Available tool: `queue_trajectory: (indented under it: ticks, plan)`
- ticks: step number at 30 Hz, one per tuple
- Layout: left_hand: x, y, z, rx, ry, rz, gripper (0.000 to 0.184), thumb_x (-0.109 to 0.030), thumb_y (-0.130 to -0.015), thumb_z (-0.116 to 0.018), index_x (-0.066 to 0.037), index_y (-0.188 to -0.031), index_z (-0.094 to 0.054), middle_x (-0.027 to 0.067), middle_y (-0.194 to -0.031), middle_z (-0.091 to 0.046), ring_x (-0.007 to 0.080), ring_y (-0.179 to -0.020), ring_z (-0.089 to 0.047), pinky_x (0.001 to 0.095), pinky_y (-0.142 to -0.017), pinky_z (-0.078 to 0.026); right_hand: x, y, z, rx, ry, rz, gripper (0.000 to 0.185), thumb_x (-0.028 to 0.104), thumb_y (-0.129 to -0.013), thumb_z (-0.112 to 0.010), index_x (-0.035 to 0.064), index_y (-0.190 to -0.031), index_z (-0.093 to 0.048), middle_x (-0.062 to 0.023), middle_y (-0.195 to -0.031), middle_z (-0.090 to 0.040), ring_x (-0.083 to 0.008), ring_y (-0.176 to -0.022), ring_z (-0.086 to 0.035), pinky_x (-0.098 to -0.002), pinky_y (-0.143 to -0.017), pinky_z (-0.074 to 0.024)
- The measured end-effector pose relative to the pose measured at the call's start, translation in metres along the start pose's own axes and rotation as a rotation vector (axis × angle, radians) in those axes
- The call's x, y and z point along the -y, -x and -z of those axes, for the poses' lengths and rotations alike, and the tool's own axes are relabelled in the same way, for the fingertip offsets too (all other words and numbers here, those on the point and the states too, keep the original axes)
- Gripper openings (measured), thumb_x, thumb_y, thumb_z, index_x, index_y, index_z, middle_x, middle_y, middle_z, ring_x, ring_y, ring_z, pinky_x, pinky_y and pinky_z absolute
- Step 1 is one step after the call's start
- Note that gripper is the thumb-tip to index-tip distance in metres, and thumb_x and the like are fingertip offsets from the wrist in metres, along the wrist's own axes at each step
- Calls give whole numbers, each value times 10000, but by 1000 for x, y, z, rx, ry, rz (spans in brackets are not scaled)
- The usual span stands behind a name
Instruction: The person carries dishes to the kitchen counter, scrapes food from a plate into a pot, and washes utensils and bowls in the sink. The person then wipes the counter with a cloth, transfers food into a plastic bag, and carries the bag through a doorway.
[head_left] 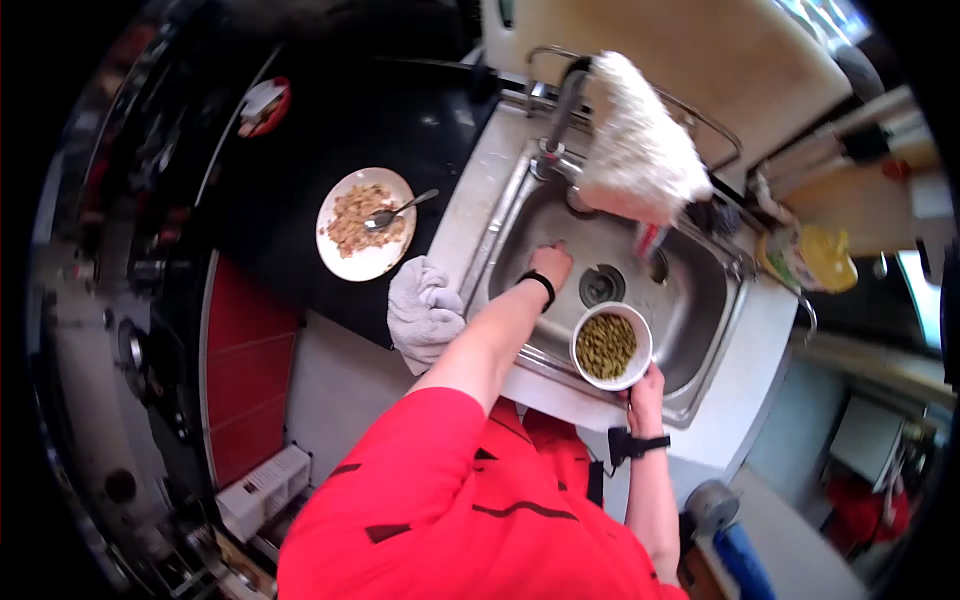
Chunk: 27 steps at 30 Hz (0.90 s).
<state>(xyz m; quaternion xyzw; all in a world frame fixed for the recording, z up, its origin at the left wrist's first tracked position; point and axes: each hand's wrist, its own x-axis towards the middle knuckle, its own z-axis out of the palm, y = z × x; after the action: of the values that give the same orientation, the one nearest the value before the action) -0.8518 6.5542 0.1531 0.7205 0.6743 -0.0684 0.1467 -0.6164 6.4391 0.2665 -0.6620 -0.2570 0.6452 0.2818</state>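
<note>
My right hand grips the side of a white bowl full of small green-brown pieces, over the near edge of the steel sink. My left hand is down inside the basin, left of the drain; its fingers are partly hidden, and whether they hold anything does not show. A black band circles that wrist. Left of the sink, a white plate holds crumbly brown food, with a metal spoon resting on it.
A white fluffy cloth hangs over the faucet area. Another pale towel lies at the counter's edge beside my left forearm. A yellow package stands right of the sink. A red dish sits far left on the black counter.
</note>
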Motion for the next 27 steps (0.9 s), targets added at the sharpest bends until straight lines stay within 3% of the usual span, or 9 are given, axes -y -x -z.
queue_trajectory:
  ticks: [7,8,11,13,16,19,22,24,27]
  plan:
    - [5,-2,-36,47,222,40,155,-102,-773,-524,-96,-836,-665,128,-894,-632,317,-826,-636,438,-694,-512,-6,16,6,19,-3,-6,147,19,-874,-454,-10,-964,-566,-42,-729,-604,-75,-500,-516,-211,-391,-355]
    - [1,14,6,5,295,52,148,-81,-739,-539,-81,-843,-645,142,-903,-627,328,-843,-623,452,-724,-499,-10,15,8,34,-5,8,144,18,-869,-456,-6,-955,-569,-40,-724,-603,-73,-500,-515,-213,-394,-355]
    - [8,44,99,-184,447,72,232,-5,-695,-512,-49,-908,-594,182,-950,-608,350,-891,-602,450,-752,-500,-6,19,-2,48,23,20,181,28,-846,-484,8,-992,-591,-19,-741,-610,-59,-497,-497,-207,-411,-354]
    - [44,66,127,-617,679,125,168,-11,-699,-510,-41,-850,-578,166,-859,-584,366,-817,-571,443,-725,-464,9,11,-20,33,8,10,198,55,-840,-542,-5,-1027,-569,-25,-734,-595,-60,-481,-481,-214,-391,-334]
    - [120,100,161,-797,443,285,180,-43,-714,-558,-56,-888,-604,130,-808,-589,327,-772,-569,417,-697,-458,6,-15,-31,91,-3,-5,137,56,-852,-522,-1,-972,-552,-12,-684,-558,-55,-474,-459,-203,-400,-327]
    - [171,132,156,-701,141,390,235,-85,-742,-609,-20,-968,-587,152,-960,-551,316,-904,-550,420,-757,-443,-2,-29,-35,162,-68,16,138,47,-846,-543,-2,-975,-533,-22,-706,-567,-61,-485,-483,-200,-406,-349]
    - [135,137,166,-758,226,295,290,-132,-757,-640,-11,-1012,-572,158,-999,-527,317,-919,-542,419,-786,-435,0,-31,-47,132,-72,15,116,67,-841,-566,1,-928,-528,-26,-681,-565,-61,-471,-472,-198,-402,-340]
    - [90,135,164,-325,836,333,404,-214,-780,-658,1,-1103,-546,164,-1019,-539,298,-964,-546,385,-849,-431,5,-32,-57,133,-63,18,123,74,-840,-572,1,-928,-526,-27,-672,-563,-62,-465,-466,-199,-399,-337]
    - [49,131,114,24,1028,134,557,-308,-782,-642,25,-1203,-493,191,-1132,-529,318,-1008,-535,362,-879,-425,6,-32,-67,117,-53,17,155,84,-833,-585,-1,-945,-520,-30,-643,-552,-66,-431,-435,-208,-373,-310]
